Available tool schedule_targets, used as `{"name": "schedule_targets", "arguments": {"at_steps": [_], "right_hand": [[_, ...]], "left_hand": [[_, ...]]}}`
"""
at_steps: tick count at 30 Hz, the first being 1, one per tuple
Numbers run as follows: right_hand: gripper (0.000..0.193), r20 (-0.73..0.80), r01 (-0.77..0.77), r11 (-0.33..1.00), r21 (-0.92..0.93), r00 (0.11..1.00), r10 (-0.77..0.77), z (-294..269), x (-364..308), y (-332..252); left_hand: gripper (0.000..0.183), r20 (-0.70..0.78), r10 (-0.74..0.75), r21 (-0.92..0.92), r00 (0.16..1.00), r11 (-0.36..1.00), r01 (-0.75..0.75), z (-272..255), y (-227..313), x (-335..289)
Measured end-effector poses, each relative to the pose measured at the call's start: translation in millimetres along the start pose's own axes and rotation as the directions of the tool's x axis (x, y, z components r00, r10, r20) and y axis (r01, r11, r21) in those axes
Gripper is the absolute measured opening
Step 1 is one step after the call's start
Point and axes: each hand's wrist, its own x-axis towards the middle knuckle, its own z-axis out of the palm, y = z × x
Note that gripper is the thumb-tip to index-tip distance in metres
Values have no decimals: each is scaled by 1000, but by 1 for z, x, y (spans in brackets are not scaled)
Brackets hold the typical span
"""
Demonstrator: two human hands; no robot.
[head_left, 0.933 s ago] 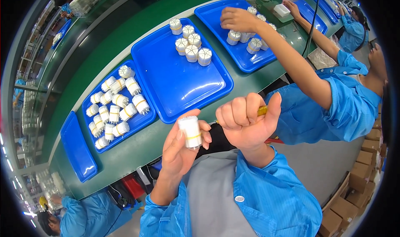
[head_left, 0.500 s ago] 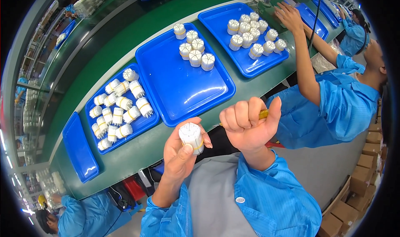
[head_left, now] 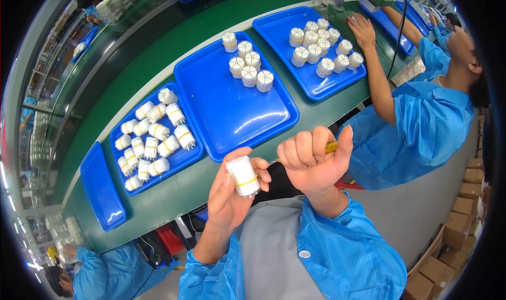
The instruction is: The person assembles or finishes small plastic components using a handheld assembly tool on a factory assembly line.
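Observation:
My left hand (head_left: 230,194) grips a white cylindrical part (head_left: 243,174) with a thin yellow band around it. The part is tilted so its side shows, and short metal pins stick out of its lower end. Closed in a fist, my right hand (head_left: 314,160) holds a slim tool with a yellow handle (head_left: 331,147). Its thin metal tip (head_left: 274,161) points left, close to the fingertips of my left hand and apart from the part. The fist hides most of the handle.
Ahead, a large blue tray (head_left: 221,110) holds several banded white parts standing upright. A left tray (head_left: 196,155) carries more, mostly on their sides; a right tray (head_left: 316,94) has upright ones. An upturned-edge blue tray (head_left: 103,189) lies far left. A co-worker's hand (head_left: 362,31) rests at right.
The white part has been turned in my left hand, from its slotted top facing me to its side and pins showing. The co-worker's near hand has shifted slightly; the other has moved farther away.

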Motion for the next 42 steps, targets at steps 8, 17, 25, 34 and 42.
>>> {"name": "schedule_targets", "arguments": {"at_steps": [8,17,25,34,42], "right_hand": [[62,-14,-5,1000,0,1000,5,2,-3,-1],[61,-10,-8,1000,17,1000,8,4,3,1],[58,-150,-44,999,-9,988,42,-26,4,12],[58,-246,-149,972,183,950,192,-104,-10,7],[58,-263,-119,972,204,950,171,-119,-14,2]], "left_hand": [[63,25,34,-17,999,999,-34,-4,-3,-3],[64,87,-5,-143,996,990,18,-10,0,1],[55,-74,221,233,972,952,-199,-38,36,19],[48,137,636,981,759,-193,-15,-140,166,116],[38,200,304,727,931,-684,68,-163,178,149]]}}
